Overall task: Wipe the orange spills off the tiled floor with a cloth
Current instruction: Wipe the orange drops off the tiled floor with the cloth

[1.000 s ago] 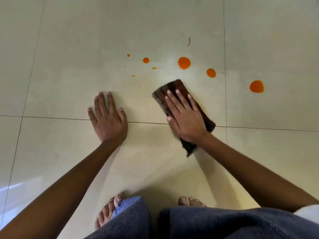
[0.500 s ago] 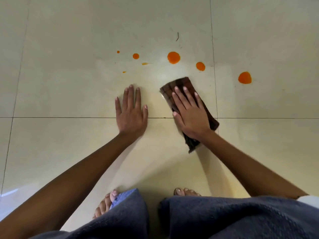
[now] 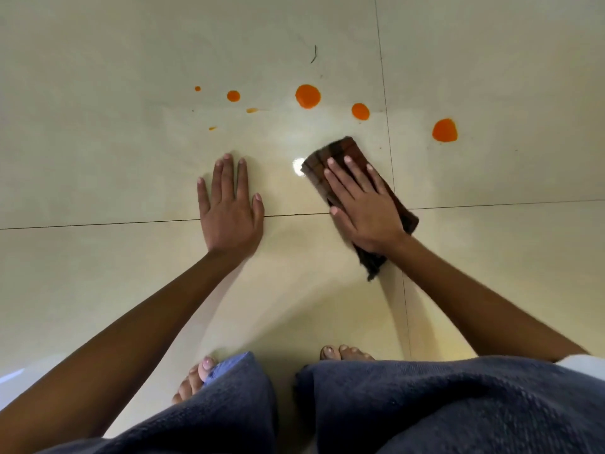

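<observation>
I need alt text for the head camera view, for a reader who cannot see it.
A person's right hand presses a brown cloth flat on a tiled floor near several orange spills. The left hand rests flat on the floor.

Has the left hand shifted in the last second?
Yes: the left hand moved rightward along the grout line, toward the cloth, now directly below a small orange spot.

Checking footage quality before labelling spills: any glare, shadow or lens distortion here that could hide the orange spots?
Head view: a small glare spot sits on the floor beside the cloth, short of the orange spills; soft shadow lies under the arms; grout lines bow slightly from the wide lens; spills look sharp.
</observation>
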